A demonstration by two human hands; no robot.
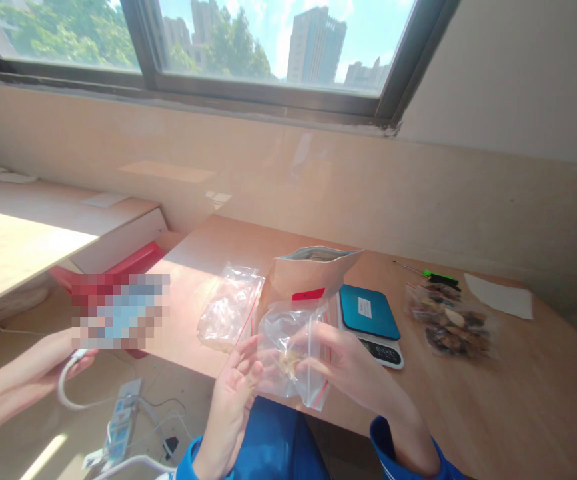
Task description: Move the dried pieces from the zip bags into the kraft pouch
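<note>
A clear zip bag (pixel 296 387) with a red line along its mouth is held at the table's front edge, the mouth towards the right. A few small yellowish dried pieces (pixel 288 362) show inside it. My left hand (pixel 236 383) grips the closed end of the bag between thumb and fingers. From the right, my right hand (pixel 353 363) reaches past the zip strip, its fingers curled near the pieces; plastic and blur hide what the fingertips hold. Just behind stands an open brown paper pouch (pixel 288 277) with a red label. A second clear bag (pixel 228 310) lies to its left.
A kitchen scale (pixel 370 313) with a blue plate sits right of the pouch. Farther right are bags of dried brown pieces (pixel 456 330), a green-handled tool (pixel 438 275) and white paper (pixel 501 297). At left, another person's hand (pixel 81 357) holds a blurred-out object above a power strip (pixel 121 417).
</note>
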